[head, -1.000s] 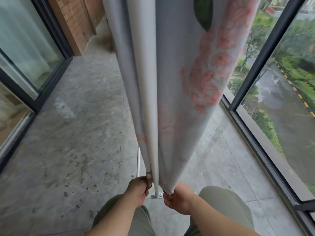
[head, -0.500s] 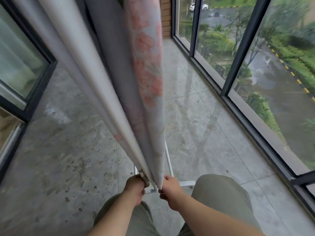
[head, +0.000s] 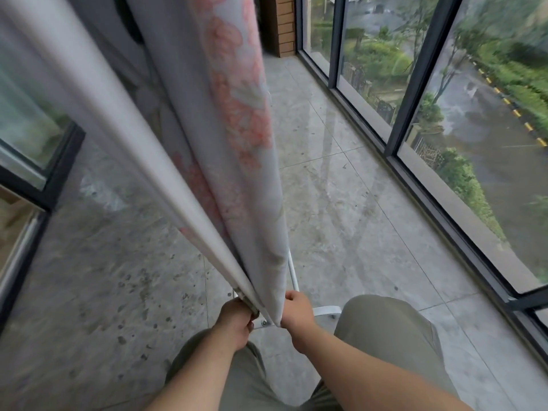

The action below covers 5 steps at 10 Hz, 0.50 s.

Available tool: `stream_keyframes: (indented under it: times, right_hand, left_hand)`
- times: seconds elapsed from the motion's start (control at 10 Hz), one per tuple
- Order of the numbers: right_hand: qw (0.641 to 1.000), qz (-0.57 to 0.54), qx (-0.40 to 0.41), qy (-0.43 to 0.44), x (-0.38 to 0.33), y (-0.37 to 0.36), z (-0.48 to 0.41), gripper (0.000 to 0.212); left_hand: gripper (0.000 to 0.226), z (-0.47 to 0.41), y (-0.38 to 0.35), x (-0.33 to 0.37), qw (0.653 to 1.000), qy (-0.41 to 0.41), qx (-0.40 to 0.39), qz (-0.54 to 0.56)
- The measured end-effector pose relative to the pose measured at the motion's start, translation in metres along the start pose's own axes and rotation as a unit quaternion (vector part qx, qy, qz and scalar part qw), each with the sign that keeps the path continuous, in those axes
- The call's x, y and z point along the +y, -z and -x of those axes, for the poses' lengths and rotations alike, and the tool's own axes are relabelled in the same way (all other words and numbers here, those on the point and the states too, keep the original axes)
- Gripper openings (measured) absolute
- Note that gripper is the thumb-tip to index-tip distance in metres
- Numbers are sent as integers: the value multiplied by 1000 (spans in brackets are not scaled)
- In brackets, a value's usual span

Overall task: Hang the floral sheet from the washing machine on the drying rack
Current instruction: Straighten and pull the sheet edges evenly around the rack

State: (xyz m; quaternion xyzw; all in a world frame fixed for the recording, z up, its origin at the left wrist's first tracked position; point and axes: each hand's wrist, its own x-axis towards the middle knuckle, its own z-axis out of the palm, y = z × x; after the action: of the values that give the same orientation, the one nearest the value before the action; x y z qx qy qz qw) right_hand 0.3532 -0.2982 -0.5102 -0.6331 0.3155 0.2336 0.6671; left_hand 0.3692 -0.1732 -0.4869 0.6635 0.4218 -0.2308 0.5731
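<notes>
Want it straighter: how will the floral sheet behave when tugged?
Probably floppy: the floral sheet hangs in soft folds, drawn taut where the left hand and right hand grip its hem. Looks thin, so likely light; the slim rack leg might shift under hard tugs.

Floral sheet [head: 237,129] matt smooth cloth; floor [head: 341,203] glossy stone tile; rack tube [head: 293,277] white metal

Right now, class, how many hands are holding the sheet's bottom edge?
2. The left hand grips the left fold of the sheet. The right hand holds the right fold, next to the rack. No other hands are in view.
</notes>
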Motion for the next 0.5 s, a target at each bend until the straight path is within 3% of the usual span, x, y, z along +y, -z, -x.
stream_keyframes:
  times: [0.2,0.4,0.5]
  right_hand:
    - [998,56,-16,-17,-5,-10,1,12]
    - [992,82,89,31,-10,-16,-2,24]
    - [989,102,94,53,-7,-15,0,37]
  left_hand:
    - [26,4,1,5,1000,-3,-14,-11]
    - [27,8,4,10,1000,2,-23,-16]
    - [31,4,3,6,999,-3,-23,-42]
